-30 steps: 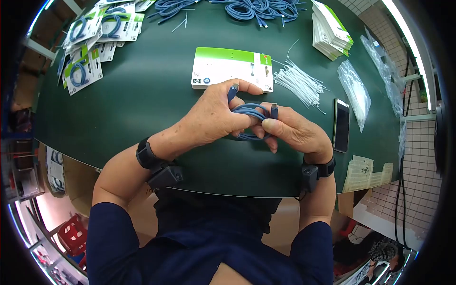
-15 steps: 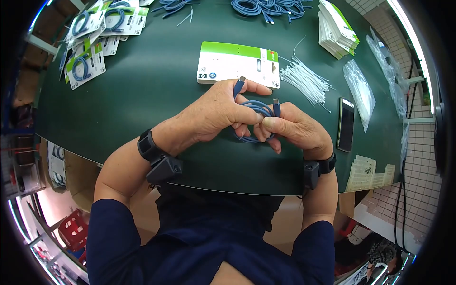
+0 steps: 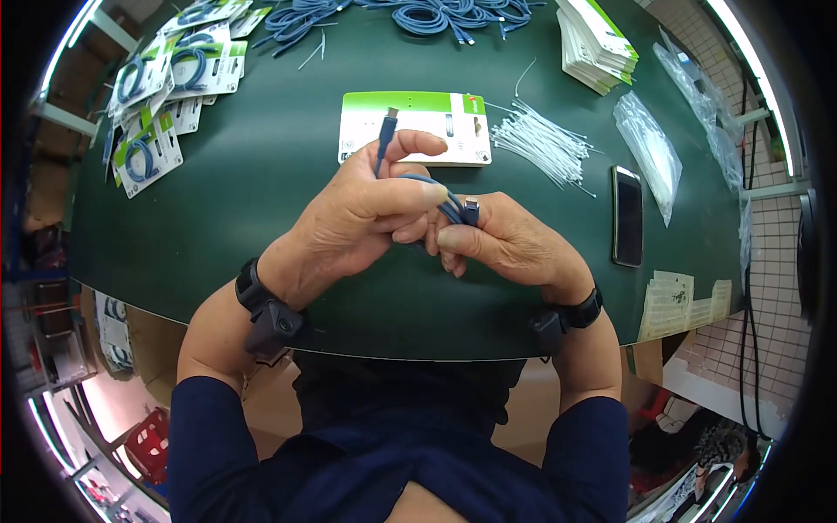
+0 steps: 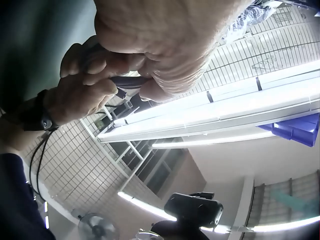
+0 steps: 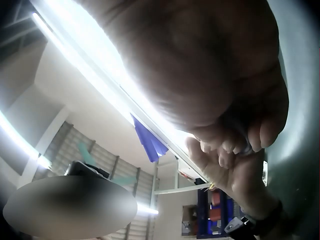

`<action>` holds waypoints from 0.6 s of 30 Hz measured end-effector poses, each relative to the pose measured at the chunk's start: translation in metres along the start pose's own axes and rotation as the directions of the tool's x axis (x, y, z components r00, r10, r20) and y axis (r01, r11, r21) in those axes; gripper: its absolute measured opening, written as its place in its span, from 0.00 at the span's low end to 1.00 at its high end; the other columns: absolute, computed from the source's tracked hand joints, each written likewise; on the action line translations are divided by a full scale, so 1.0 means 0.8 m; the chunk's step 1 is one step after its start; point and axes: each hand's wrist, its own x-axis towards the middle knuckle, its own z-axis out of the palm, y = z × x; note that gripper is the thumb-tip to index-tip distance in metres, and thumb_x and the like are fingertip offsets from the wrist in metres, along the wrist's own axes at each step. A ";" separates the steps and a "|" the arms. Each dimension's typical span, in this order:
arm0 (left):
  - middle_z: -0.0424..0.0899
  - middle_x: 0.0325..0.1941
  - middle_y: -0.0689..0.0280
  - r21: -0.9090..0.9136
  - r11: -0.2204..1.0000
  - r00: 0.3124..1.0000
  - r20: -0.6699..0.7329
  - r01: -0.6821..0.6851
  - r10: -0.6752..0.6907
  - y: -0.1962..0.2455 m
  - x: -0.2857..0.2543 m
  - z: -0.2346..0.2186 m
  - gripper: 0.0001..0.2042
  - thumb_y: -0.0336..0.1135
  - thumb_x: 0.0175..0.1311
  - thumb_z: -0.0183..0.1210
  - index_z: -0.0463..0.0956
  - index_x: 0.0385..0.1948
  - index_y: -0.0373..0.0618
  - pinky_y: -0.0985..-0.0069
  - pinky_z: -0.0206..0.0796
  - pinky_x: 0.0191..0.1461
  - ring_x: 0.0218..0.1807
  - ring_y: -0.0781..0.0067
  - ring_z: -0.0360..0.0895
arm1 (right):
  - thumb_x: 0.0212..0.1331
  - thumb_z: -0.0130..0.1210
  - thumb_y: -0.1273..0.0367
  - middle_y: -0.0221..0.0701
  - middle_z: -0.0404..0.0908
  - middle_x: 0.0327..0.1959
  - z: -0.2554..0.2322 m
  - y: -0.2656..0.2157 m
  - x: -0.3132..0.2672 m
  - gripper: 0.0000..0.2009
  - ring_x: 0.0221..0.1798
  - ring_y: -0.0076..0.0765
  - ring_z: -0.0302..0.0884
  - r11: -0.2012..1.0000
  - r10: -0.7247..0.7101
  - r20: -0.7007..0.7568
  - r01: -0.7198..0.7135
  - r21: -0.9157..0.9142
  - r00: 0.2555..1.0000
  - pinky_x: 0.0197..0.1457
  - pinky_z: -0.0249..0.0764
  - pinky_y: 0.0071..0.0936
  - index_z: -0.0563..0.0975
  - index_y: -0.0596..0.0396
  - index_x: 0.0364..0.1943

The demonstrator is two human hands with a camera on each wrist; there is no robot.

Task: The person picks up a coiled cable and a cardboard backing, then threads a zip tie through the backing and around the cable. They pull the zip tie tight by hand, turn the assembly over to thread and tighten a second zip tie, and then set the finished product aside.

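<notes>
A coiled blue cable (image 3: 450,206) is held above the green table between both hands. My left hand (image 3: 353,205) grips the coil's left side with thumb and fingers, its index finger stretched forward over the printed cards. One metal-tipped plug (image 3: 386,135) stands up by that hand's thumb base. My right hand (image 3: 506,235) pinches the coil's other side, the second plug (image 3: 471,209) poking up beside its index finger. Both hands (image 4: 160,47) (image 5: 210,75) meet at the cable in the wrist views, where fingers hide most of it. Just beyond lie white-and-green cards (image 3: 410,103).
White cable ties (image 3: 545,144) lie right of the cards, then a clear plastic bag (image 3: 649,157) and a phone (image 3: 627,216). Carded cables (image 3: 139,161) pile up at far left, loose blue cables (image 3: 427,17) at the back. A card stack (image 3: 597,44) stands back right.
Both hands have shifted left with the cable relative to the cards. The coil has turned and shows narrower, and the left plug now stands further out from the hand.
</notes>
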 end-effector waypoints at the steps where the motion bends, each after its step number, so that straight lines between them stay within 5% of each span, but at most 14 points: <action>1: 0.86 0.30 0.61 0.010 1.000 1.000 0.011 0.005 -0.005 0.002 0.002 0.000 0.28 0.23 0.62 0.66 0.70 0.65 0.33 0.80 0.67 0.31 0.25 0.79 0.78 | 0.78 0.57 0.57 0.28 0.81 0.36 -0.004 0.000 0.000 0.16 0.34 0.20 0.77 0.999 -0.012 0.002 0.012 0.034 1.000 0.40 0.77 0.21 0.81 0.58 0.41; 4: 0.81 0.25 0.67 0.399 0.917 1.000 -0.008 0.012 -0.010 0.015 0.001 0.013 0.28 0.25 0.61 0.68 0.71 0.65 0.36 0.80 0.65 0.33 0.24 0.81 0.75 | 0.77 0.58 0.57 0.26 0.82 0.34 -0.016 -0.004 -0.006 0.16 0.33 0.20 0.77 1.000 -0.007 -0.028 0.008 0.009 1.000 0.39 0.76 0.20 0.81 0.58 0.40; 5: 0.81 0.25 0.67 0.405 0.914 1.000 -0.006 0.014 -0.013 0.019 0.001 0.011 0.28 0.25 0.61 0.68 0.71 0.65 0.36 0.80 0.65 0.33 0.24 0.81 0.75 | 0.76 0.59 0.57 0.26 0.82 0.33 -0.019 -0.005 -0.008 0.16 0.32 0.20 0.77 0.999 0.016 -0.051 -0.018 -0.047 0.999 0.37 0.75 0.20 0.81 0.58 0.40; 8: 0.76 0.22 0.74 0.748 0.663 0.993 0.065 0.015 -0.095 0.036 0.007 0.001 0.26 0.26 0.59 0.69 0.75 0.62 0.39 0.81 0.62 0.32 0.23 0.84 0.71 | 0.76 0.60 0.57 0.24 0.81 0.30 -0.017 -0.012 -0.009 0.16 0.29 0.19 0.76 0.984 0.072 -0.081 -0.084 -0.157 0.994 0.35 0.74 0.19 0.82 0.57 0.39; 10: 0.74 0.21 0.75 0.786 0.618 0.994 0.077 -0.015 -0.074 0.031 0.004 0.003 0.27 0.25 0.57 0.69 0.75 0.62 0.39 0.81 0.59 0.32 0.23 0.85 0.69 | 0.75 0.61 0.57 0.23 0.80 0.26 -0.014 -0.017 -0.008 0.16 0.26 0.19 0.74 0.945 0.148 -0.094 -0.169 -0.278 0.984 0.32 0.72 0.19 0.82 0.57 0.37; 18: 0.72 0.20 0.77 0.960 0.269 0.997 0.081 -0.080 0.006 0.008 0.011 -0.005 0.25 0.24 0.54 0.68 0.81 0.58 0.41 0.81 0.54 0.31 0.25 0.88 0.67 | 0.74 0.63 0.59 0.24 0.77 0.22 0.003 -0.008 -0.001 0.15 0.24 0.20 0.73 0.943 0.165 -0.090 -0.183 -0.278 0.982 0.29 0.70 0.22 0.83 0.58 0.37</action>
